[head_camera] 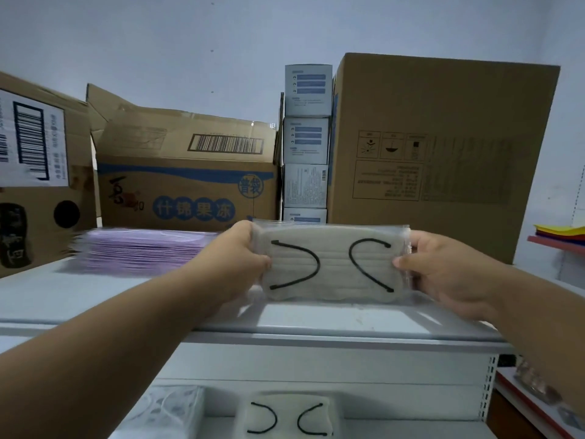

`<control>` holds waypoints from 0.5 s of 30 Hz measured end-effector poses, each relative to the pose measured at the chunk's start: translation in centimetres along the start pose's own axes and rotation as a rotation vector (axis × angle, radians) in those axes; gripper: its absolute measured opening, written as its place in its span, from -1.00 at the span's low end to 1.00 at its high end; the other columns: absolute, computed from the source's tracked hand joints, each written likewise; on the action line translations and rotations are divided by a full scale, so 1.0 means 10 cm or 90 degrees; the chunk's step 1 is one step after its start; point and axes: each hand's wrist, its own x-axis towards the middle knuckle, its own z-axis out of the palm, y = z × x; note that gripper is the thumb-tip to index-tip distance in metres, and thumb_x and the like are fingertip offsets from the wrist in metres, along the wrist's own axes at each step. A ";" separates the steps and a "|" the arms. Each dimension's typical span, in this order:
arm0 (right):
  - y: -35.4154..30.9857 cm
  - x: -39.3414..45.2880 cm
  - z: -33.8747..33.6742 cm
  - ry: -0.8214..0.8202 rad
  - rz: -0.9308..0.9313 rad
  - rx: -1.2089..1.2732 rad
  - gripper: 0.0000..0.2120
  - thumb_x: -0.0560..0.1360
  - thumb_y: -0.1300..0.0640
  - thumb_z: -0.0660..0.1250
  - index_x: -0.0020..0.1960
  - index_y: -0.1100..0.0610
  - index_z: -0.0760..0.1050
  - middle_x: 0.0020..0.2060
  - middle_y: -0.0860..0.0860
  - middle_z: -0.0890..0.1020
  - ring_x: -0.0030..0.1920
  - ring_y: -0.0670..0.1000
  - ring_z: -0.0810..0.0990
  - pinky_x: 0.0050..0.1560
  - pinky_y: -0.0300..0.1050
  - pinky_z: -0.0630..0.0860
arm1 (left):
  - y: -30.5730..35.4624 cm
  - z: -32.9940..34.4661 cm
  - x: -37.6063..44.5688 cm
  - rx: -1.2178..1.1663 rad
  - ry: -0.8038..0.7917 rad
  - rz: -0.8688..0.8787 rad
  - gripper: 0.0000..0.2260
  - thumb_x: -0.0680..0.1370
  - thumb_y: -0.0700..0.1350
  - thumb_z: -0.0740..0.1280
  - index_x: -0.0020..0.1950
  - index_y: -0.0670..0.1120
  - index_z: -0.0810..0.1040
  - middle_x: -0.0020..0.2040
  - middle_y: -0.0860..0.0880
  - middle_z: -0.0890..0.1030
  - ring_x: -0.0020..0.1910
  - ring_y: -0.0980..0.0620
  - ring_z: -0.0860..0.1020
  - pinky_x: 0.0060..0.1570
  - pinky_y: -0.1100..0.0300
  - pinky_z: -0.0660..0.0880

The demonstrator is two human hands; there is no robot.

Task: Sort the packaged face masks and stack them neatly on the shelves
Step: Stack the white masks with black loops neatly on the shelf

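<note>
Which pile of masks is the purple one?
The purple pile lies on the top shelf, left of the left hand. The pack held in both hands and the one below are beige with black loops.

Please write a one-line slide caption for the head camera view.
Both hands, left hand and right hand, hold a beige mask pack over the top shelf beside purple masks.

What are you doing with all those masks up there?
A person is holding a clear pack of beige masks with black ear loops by its two ends, left hand on one side, right hand on the other, just above the white top shelf. A stack of purple mask packs already lies on that shelf to the left. Another beige pack sits on the shelf below. Cardboard boxes stand behind.
</note>
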 end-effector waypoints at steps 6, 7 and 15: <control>-0.14 0.32 -0.08 0.149 -0.059 -0.062 -0.88 0.55 0.32 0.34 0.04 0.18 0.61 -0.11 0.15 0.72 -0.10 0.12 0.71 -0.12 0.04 0.64 | 0.26 -0.10 0.27 0.014 0.095 0.057 -0.78 0.51 -0.30 0.39 0.06 -0.03 0.53 -0.04 -0.13 0.66 -0.06 -0.19 0.67 -0.08 -0.20 0.66; -0.19 0.39 -0.09 0.190 -0.074 -0.069 -0.91 0.54 0.31 0.37 0.01 0.19 0.61 -0.14 0.15 0.72 -0.18 0.08 0.71 -0.22 -0.04 0.62 | 0.30 -0.10 0.35 0.041 0.119 0.073 -0.75 0.52 -0.27 0.40 0.12 -0.02 0.51 -0.02 -0.09 0.64 -0.07 -0.13 0.66 -0.11 -0.12 0.67; -0.28 0.96 -0.07 0.253 -0.039 -0.317 -0.91 0.48 0.25 0.46 -0.14 0.15 0.56 -0.20 0.11 0.63 -0.23 0.07 0.63 -0.29 -0.06 0.63 | 0.39 0.19 1.02 0.369 0.147 0.126 -0.73 0.54 -0.27 0.28 0.19 -0.02 0.54 0.18 -0.09 0.46 -0.11 -0.03 0.49 -0.23 0.15 0.49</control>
